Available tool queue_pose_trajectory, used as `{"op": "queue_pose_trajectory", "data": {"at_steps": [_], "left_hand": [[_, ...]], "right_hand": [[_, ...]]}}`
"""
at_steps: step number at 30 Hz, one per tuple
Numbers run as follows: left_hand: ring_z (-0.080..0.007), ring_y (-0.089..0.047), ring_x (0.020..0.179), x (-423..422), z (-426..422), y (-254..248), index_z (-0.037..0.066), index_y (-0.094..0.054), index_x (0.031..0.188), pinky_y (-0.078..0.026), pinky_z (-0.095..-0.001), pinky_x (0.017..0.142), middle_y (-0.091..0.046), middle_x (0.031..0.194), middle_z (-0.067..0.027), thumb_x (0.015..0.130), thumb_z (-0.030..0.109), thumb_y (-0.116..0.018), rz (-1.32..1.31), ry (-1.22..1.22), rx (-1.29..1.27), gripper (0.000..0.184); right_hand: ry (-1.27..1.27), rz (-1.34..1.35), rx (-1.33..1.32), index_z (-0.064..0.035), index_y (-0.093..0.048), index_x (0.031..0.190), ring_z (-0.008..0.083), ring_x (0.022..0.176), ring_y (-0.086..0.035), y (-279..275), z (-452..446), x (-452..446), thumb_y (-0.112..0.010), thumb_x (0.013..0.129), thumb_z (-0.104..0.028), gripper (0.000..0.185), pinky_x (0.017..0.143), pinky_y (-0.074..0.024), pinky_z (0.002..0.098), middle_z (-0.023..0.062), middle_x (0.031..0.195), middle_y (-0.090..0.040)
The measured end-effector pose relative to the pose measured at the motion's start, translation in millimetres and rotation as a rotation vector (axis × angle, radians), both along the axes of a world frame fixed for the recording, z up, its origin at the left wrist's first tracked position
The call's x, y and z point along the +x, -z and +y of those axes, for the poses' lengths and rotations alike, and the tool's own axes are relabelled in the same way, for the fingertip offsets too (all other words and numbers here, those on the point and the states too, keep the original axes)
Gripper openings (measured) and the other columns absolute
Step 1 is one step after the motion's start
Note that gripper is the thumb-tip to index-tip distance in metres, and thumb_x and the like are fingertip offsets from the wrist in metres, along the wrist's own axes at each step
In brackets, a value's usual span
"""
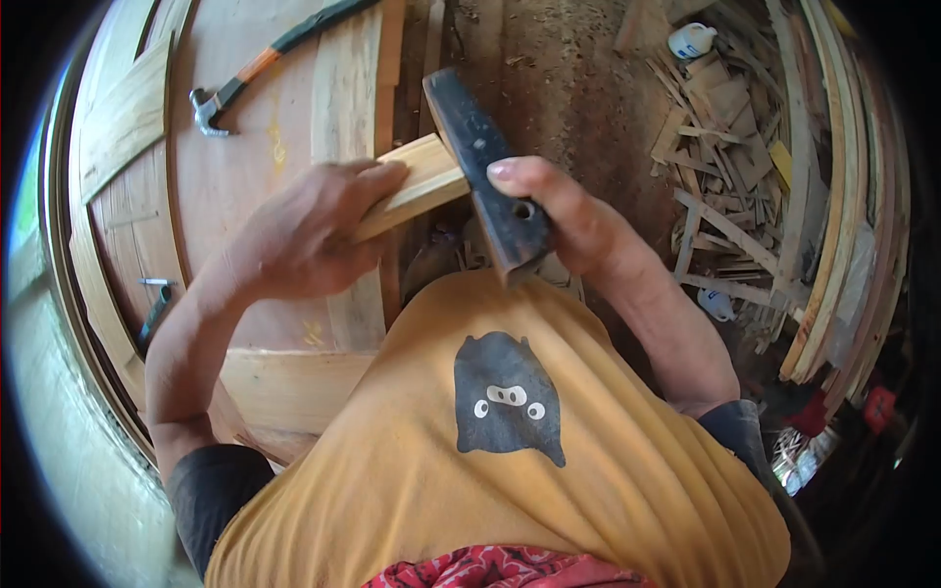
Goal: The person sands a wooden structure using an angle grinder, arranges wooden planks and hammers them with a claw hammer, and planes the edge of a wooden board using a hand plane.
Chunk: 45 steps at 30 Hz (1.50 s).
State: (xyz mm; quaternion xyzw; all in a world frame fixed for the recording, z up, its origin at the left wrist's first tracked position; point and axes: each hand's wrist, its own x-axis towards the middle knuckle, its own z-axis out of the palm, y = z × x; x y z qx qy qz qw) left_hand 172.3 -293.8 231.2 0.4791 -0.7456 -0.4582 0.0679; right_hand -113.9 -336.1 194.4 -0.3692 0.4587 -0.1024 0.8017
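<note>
My left hand [319, 225] is closed around a short, pale wooden block [429, 169], held out above the work surface. In my right hand [569, 211] is a long, dark blue-black bar [477, 137] with a round hole near its close end and a brownish end edge. The thumb presses on the bar's upper face, while the other fingers are hidden beneath it. The block's right end meets the side of the bar, or lies very close to it. What kind of tool the bar is, I cannot tell.
A wooden panel [245, 186] lies to the left, with a claw hammer [250, 73] on it. A small dark-handled tool [155, 312] rests at far left. Wood scraps [725, 147], a white bottle [691, 40] and long boards [833, 196] are at right.
</note>
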Motion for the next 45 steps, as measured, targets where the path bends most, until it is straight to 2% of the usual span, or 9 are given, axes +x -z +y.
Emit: {"op": "queue_pose_trajectory", "data": {"at_steps": [7,11,17,24,29,32,35,38,45], "left_hand": [[-0.0523,-0.060,0.121,-6,9,4,-0.012,-0.049,0.143,-0.051,-0.0508,0.104,-0.061,0.134,-0.0336,0.072,0.005,-0.072,0.009,-0.003,-0.005,0.076],[-0.0523,-0.058,0.125,-8,14,0,-0.011,-0.048,0.145,-0.050,-0.0508,0.107,-0.058,0.137,-0.0337,0.073,0.005,-0.072,-0.094,0.111,-0.060,0.078],[-0.0519,-0.054,0.130,-12,18,2,-0.009,-0.043,0.148,-0.048,-0.0511,0.109,-0.052,0.145,-0.0334,0.069,0.004,-0.072,-0.062,0.045,0.004,0.085],[-0.0517,-0.055,0.129,-14,17,0,-0.009,-0.042,0.149,-0.049,-0.0508,0.109,-0.052,0.145,-0.0332,0.068,0.003,-0.072,-0.064,0.038,-0.009,0.087],[-0.0514,-0.055,0.129,-14,17,3,-0.010,-0.042,0.148,-0.048,-0.0511,0.109,-0.053,0.144,-0.0331,0.068,0.004,-0.073,-0.064,0.051,-0.046,0.087],[-0.0521,-0.054,0.130,-15,16,0,-0.010,-0.042,0.149,-0.048,-0.0510,0.110,-0.051,0.146,-0.0335,0.068,0.004,-0.073,-0.083,0.046,0.019,0.088],[-0.0522,-0.052,0.134,-18,25,2,-0.010,-0.041,0.150,-0.045,-0.0507,0.114,-0.050,0.148,-0.0339,0.069,0.006,-0.073,-0.087,0.032,-0.032,0.089],[-0.0523,-0.049,0.137,-19,32,9,-0.011,-0.040,0.150,-0.043,-0.0504,0.117,-0.049,0.149,-0.0349,0.069,0.007,-0.074,-0.108,0.043,-0.129,0.090],[-0.0525,-0.049,0.137,-18,31,11,-0.014,-0.041,0.148,-0.042,-0.0509,0.118,-0.050,0.145,-0.0368,0.072,0.008,-0.073,-0.112,0.046,-0.146,0.085]], "right_hand": [[-0.251,-0.067,0.104,-0.0027,-0.071,0.109,0.0157,0.097,-0.062,10,-23,-5,-0.065,0.088,-0.056,0.057,0.084,-0.0478,0.0289,0.0082,0.103,-0.069],[0.090,-0.030,0.302,-0.0031,-0.067,0.124,0.0187,0.103,-0.065,90,-35,33,-0.065,0.089,-0.056,0.063,0.087,-0.0505,0.0337,0.0104,0.115,-0.070],[-0.169,-0.060,0.215,-0.0015,-0.071,0.115,0.0165,0.092,-0.069,-7,-5,-9,-0.066,0.089,-0.055,0.059,0.082,-0.0546,0.0318,0.0083,0.101,-0.073],[0.081,-0.121,0.326,-0.0020,-0.070,0.120,0.0179,0.096,-0.069,106,-33,38,-0.062,0.093,-0.051,0.056,0.089,-0.0541,0.0339,0.0093,0.107,-0.073],[0.071,-0.119,0.267,-0.0015,-0.071,0.117,0.0144,0.093,-0.067,2,5,11,-0.062,0.094,-0.048,0.052,0.084,-0.0526,0.0305,0.0069,0.103,-0.072],[0.111,-0.094,0.229,-0.0013,-0.070,0.119,0.0168,0.094,-0.069,31,3,18,-0.063,0.091,-0.052,0.058,0.085,-0.0548,0.0319,0.0092,0.105,-0.073],[0.097,-0.111,0.374,-0.0039,-0.068,0.125,0.0246,0.102,-0.070,138,-36,41,-0.062,0.090,-0.057,0.064,0.096,-0.0548,0.0415,0.0121,0.111,-0.074],[0.083,-0.053,0.368,0.0025,-0.062,0.137,0.0248,0.108,-0.072,99,-22,31,-0.065,0.089,-0.058,0.077,0.097,-0.0567,0.0396,0.0168,0.123,-0.073],[0.029,-0.076,0.242,0.0018,-0.073,0.120,0.0148,0.099,-0.070,48,-7,17,-0.063,0.093,-0.051,0.060,0.086,-0.0555,0.0318,0.0105,0.109,-0.076]]}}
